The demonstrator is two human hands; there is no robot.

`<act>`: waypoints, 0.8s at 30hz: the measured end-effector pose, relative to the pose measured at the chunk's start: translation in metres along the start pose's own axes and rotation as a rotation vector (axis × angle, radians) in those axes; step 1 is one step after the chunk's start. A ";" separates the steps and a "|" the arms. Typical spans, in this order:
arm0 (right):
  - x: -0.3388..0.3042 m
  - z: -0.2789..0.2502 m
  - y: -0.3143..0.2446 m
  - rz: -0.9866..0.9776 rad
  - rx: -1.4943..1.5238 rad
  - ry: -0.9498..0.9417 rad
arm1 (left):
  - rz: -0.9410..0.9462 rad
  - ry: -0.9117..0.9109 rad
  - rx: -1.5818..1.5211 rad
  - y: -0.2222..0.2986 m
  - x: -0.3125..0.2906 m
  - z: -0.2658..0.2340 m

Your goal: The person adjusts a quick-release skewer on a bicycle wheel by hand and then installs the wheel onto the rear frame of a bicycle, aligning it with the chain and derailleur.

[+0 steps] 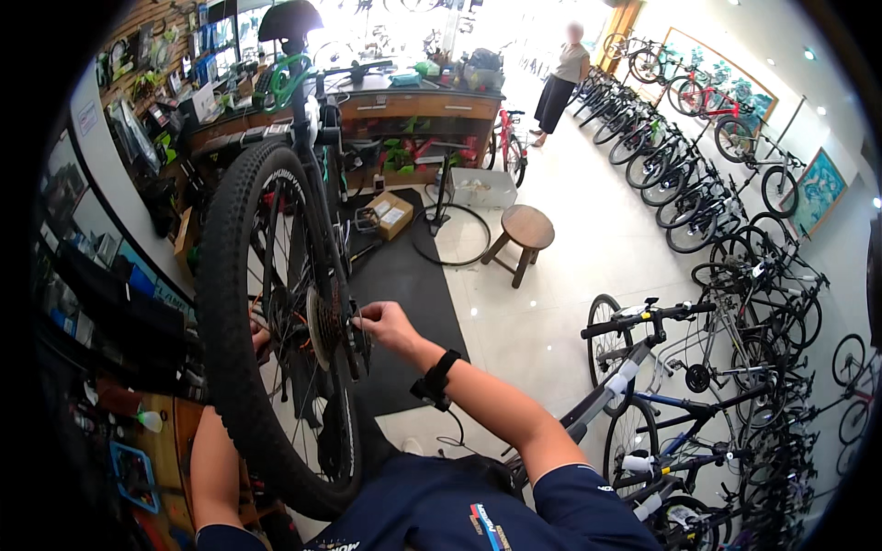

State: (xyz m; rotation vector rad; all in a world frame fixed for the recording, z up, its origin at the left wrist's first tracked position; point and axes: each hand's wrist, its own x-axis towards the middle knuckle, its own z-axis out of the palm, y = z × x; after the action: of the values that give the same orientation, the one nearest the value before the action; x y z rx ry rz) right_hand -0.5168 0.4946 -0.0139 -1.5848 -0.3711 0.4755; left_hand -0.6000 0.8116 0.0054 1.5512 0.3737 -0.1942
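Note:
A bicycle's rear wheel (230,275) with a knobby black tyre stands upright right in front of me, the bike seeming raised. My right hand (390,329) is at the hub's right side, thumb and fingers pinched together beside the rear derailleur (356,347). Whatever is between those fingertips is too small to make out. The cassette (323,329) sits just left of them. On the wheel's other side, my left hand (261,340) is near the hub, partly covered by tyre and spokes, its fingers mostly hidden. A black strap device (436,378) is on my right wrist.
Beyond the bike are a workbench (386,108), a cardboard box (390,216), a floor pump (441,197) and a round wooden stool (526,231). Parked bicycles (657,174) line the right, one handlebar (648,317) close to my right arm. A person (562,83) stands far off.

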 end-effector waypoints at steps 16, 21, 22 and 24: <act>-0.006 0.011 0.001 -0.160 -0.238 -0.053 | 0.002 0.031 -0.037 -0.005 -0.012 -0.007; -0.010 -0.004 -0.011 0.058 0.037 -0.134 | -0.003 0.039 -0.043 -0.002 -0.009 0.000; -0.009 -0.002 -0.008 0.030 0.079 -0.100 | -0.005 0.046 -0.044 -0.002 -0.010 0.002; -0.008 0.002 0.000 -0.025 0.163 -0.031 | -0.009 0.052 -0.051 0.001 -0.009 0.005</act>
State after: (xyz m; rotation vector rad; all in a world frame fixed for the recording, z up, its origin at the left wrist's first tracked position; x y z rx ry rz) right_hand -0.5247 0.4918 -0.0135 -1.4150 -0.3658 0.4987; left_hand -0.6076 0.8054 0.0095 1.5067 0.4238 -0.1503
